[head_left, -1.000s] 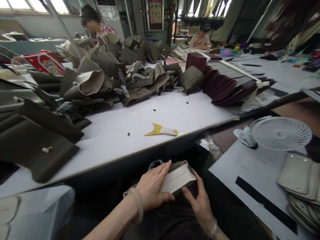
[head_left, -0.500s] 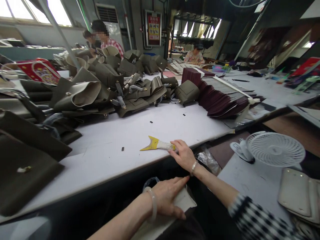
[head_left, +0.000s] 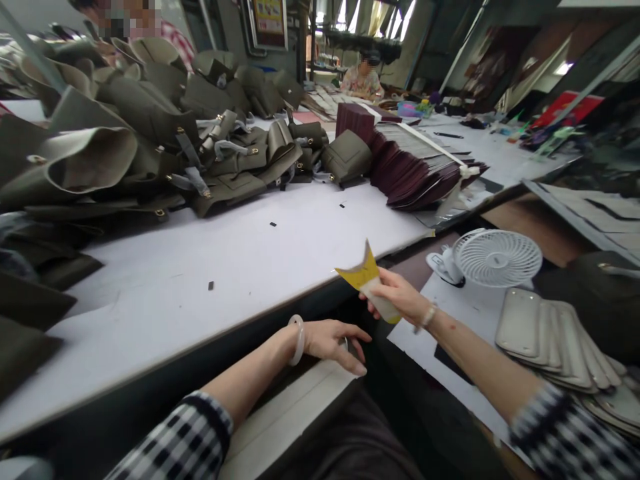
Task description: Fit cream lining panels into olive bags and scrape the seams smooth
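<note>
Along the left of the white surface (head_left: 235,247), a heap of dark olive bag pieces (head_left: 160,100) is spreading toward the back, metal fittings showing on several. Small dark chips (head_left: 211,286) are lying scattered in front of the heap. Below the surface's front edge, a long pale panel (head_left: 290,413) is resting over the person's lap, slanting up to the right. The left hand (head_left: 333,341) is lying over its upper end, fingers extending past it; whether that hand is gripping the panel cannot be told. Next, a notched yellow-and-white tool (head_left: 367,273) is tilting in the air near the surface's front edge, its forked yellow end pointing up and left. The right hand (head_left: 397,293) is clamping its handle, and the two hands are working apart. Behind and rightward, a banded stack of maroon sheets (head_left: 395,163) is leaning. Farther right, a white fan (head_left: 496,259) is standing near overlapping pale grey panels (head_left: 550,333).
</note>
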`<state>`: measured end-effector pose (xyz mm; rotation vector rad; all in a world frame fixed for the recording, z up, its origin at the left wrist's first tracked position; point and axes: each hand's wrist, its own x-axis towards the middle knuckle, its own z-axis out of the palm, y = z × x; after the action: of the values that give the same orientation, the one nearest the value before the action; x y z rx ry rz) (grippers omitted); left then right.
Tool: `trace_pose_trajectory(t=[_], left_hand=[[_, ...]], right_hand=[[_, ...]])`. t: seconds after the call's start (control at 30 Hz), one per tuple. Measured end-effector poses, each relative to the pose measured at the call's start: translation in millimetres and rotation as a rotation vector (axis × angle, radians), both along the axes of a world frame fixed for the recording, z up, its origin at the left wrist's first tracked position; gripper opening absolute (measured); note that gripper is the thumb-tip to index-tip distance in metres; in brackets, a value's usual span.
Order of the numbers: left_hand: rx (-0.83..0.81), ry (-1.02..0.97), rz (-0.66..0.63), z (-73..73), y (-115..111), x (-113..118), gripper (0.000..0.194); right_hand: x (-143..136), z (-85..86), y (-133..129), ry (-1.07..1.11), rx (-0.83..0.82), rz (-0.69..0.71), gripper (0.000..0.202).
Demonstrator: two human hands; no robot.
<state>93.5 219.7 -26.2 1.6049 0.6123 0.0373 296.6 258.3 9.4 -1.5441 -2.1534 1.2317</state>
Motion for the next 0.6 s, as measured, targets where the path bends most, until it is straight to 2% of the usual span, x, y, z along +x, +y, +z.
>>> trace_pose_trajectory(t=[0.07,0.1,0.13,0.2,0.27,0.4,0.6], left_hand=[[-0.041,-0.018,-0.039,-5.8,2.9,2.5,0.080],[-0.058,-0.029,-0.049,-9.0,3.8,3.5,0.083],[-0.069,-0.039,-0.053,-12.3,4.4,4.5,0.084],[-0.084,-0.057,-0.056,-18.3,5.6,6.9,0.082],[-0.115,-0.058,-0.058,-23.0,6.9,9.5,0.081],[-0.160,0.012,-0.044,-27.6,9.1,11.9,0.085],[-0.083,0.020,-0.022,-27.6,11.3,8.3,0.086]], right_hand=[[40.5,3.5,-36.6,0.022,-0.134,-0.056,0.032],[54.4,2.4,-55.7,0.033,-0.247,-0.081,0.037],[63.4,-0.1,-73.9,0.069,-0.432,-0.122,0.041],[68.1,-8.0,-104.1,0.086,-0.649,-0.144,0.043],[60.6,-16.5,-122.5,0.060,-0.729,-0.134,0.041],[38.7,-25.7,-128.0,-0.015,-0.707,-0.100,0.037],[28.0,-23.3,-116.7,-0.015,-0.778,-0.106,0.034]])
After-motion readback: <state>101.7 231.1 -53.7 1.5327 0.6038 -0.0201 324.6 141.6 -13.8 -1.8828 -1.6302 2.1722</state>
